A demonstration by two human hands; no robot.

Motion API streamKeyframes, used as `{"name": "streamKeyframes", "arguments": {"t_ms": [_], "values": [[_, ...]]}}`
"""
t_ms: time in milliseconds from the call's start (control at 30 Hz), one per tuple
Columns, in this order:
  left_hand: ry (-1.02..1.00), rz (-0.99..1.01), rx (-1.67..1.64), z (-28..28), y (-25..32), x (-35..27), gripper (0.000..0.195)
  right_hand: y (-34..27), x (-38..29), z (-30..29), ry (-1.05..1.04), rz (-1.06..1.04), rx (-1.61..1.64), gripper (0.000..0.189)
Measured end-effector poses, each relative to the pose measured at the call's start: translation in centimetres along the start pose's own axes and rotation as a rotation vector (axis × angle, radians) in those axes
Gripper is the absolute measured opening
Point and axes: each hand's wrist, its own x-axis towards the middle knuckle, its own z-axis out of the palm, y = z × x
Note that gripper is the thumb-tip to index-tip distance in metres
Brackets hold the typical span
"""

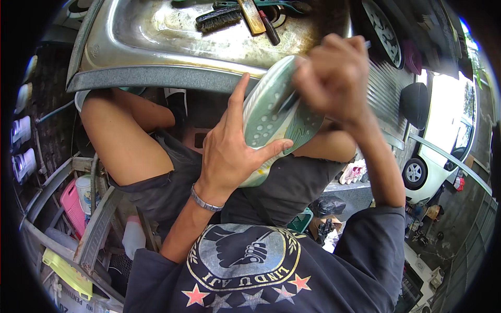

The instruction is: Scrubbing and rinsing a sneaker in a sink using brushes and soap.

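A green and white shoe is tilted above my lap, its sole turned up and resting near the sink's front edge. My left hand grips the shoe's side, thumb across the sole and fingers stretched along the edge. My right hand, blurred by motion, is curled over the upper right of the sole. It holds a slim tool, whose dark, blurred end lies against the sole; its exact kind cannot be told. A black-bristled brush, a wooden-handled tool and a dark-handled tool with a red collar lie in the metal sink.
The stained metal sink's front rim runs just beyond my knees. A ribbed metal drainboard is at the right. At the lower left stand a metal frame, a pink plastic basket and a white bottle. A white car is farther right.
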Motion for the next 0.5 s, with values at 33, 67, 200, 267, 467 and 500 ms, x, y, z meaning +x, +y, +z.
{"name": "streamKeyframes", "arguments": {"t_ms": [33,67,200,267,467,500], "values": [[-0.001,-0.001,-0.009,0.1,0.0,0.0,0.108,-2.1,0.3,-0.4,-0.020,-0.062,0.045,0.035],[-0.006,0.003,0.009,0.1,0.0,0.0,0.107,-0.6,0.4,-0.3,-0.023,-0.051,0.028,0.034],[-0.003,0.037,0.028,0.5,0.2,0.1,0.101,2.2,1.0,-0.4,-0.089,0.086,-0.117,0.034],[0.016,0.059,0.091,0.5,0.4,-0.4,0.097,-0.2,1.9,-0.9,-0.104,-0.018,-0.034,0.035],[0.063,0.103,0.206,0.8,0.1,-0.5,0.099,0.0,2.2,-1.3,-0.135,0.019,-0.030,0.032],[0.059,0.123,0.223,1.1,0.2,-0.9,0.099,-0.8,2.1,-2.0,-0.186,-0.001,-0.012,0.033]]}}
